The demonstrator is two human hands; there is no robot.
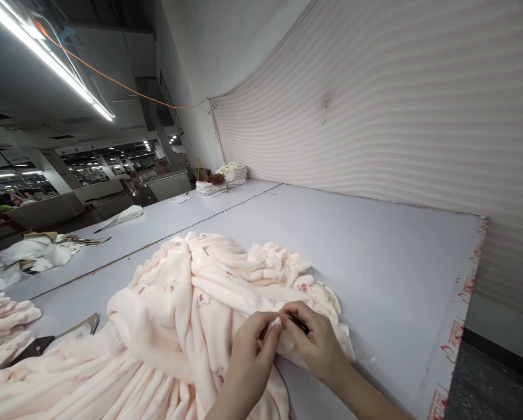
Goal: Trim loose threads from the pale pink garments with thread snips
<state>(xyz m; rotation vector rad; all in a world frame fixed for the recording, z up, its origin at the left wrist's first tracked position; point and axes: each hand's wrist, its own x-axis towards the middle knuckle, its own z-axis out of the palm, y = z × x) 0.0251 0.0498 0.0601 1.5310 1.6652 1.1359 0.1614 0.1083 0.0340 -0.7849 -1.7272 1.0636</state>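
The fingers (274, 328) of the left hand (253, 350) were pressed together on a small fold of the pink fleece blanket (187, 315), pinching its edge, and the right hand (316, 344) met them there, its fingers closed around a small dark tool (299, 324) whose kind I could not make out from where I stood. Both hands lay at about six o'clock, touching each other over the cloth. The blanket, pale pink with little reddish printed motifs, was heaped in a rumpled mound on the grey bench (375, 251), running from the hands out toward nine o'clock and spilling off the near edge at seven. Just beside the heap at eight o'clock a flat, dark-handled object (75, 328) lay partly under the cloth, and more folded pink fabric (5, 324) sat at nine. Farther off, near ten o'clock, a crumpled pile of white cloth (34, 254) rested on the bench, and well beyond the blanket at twelve stood stacks of folded fabric (226, 175). From one to three o'clock a wall of striped pale pink material (397, 105) rose behind the bench. A long strip light (46, 55) shone overhead at eleven.
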